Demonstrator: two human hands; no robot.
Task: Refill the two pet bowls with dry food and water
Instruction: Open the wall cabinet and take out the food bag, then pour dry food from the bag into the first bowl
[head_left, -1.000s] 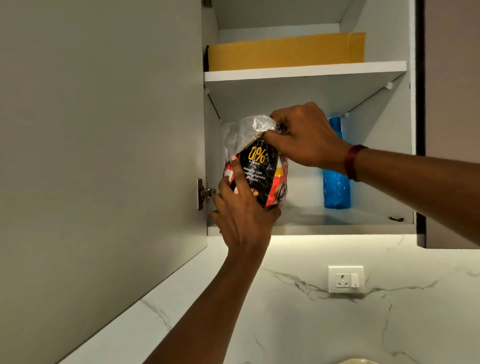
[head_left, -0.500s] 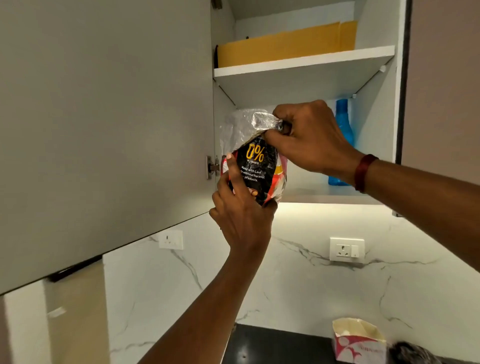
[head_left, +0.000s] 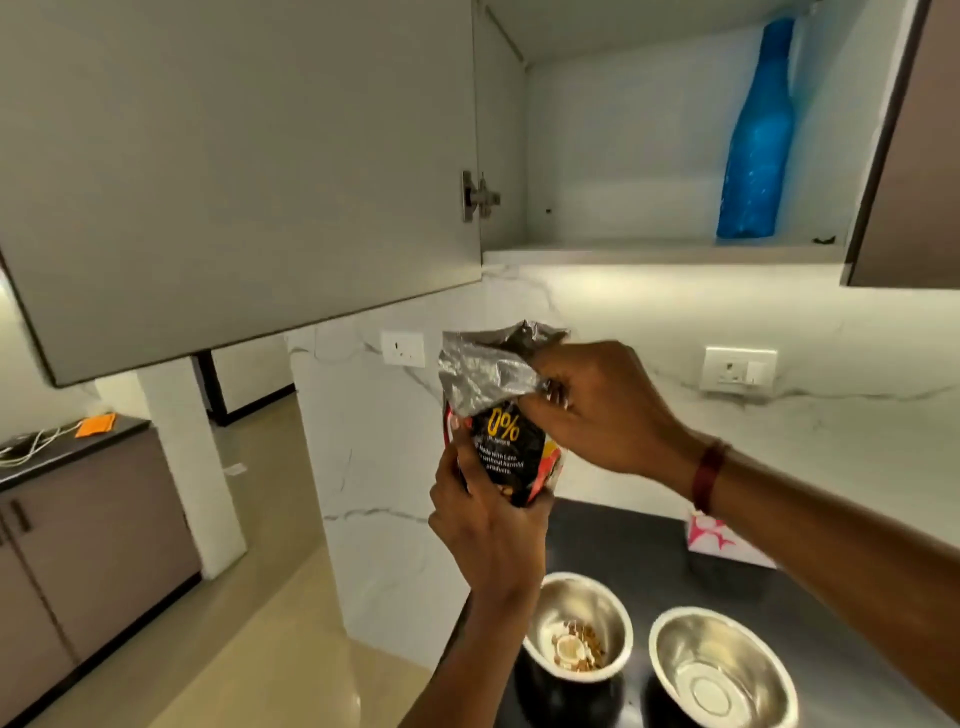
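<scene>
While the bag (head_left: 511, 452) is held upright in the air, above and a bit behind the bowls, left grip (head_left: 488, 535) wraps its lower half from underneath, fingers curled round the black printed front. Right grip (head_left: 602, 410) pinches the crumpled silver top at its right side, thumb and fingers closed on the foil. Can't tell if the top is sealed or open. Red band (head_left: 709, 475) on right wrist.

Two steel bowls on the dark surface (head_left: 613, 540), side by side, close but not touching. Left bowl (head_left: 597, 597) sits just right of the left forearm, with a little kibble (head_left: 589, 649) in the bottom. Right bowl (head_left: 727, 639) shows shiny steel inside; can't tell if it holds water. Pink-white carton (head_left: 717, 543) on the surface behind the bowls, partly hidden by the right forearm.

Cabinet above is open, door (head_left: 234, 171) swung to the left. Blue bottle (head_left: 756, 156) stands on the bottom shelf (head_left: 649, 252), at its right end. Marble wall (head_left: 649, 322) has left socket (head_left: 402, 347) beside the bag top and right socket (head_left: 737, 368) past the right grip.
</scene>
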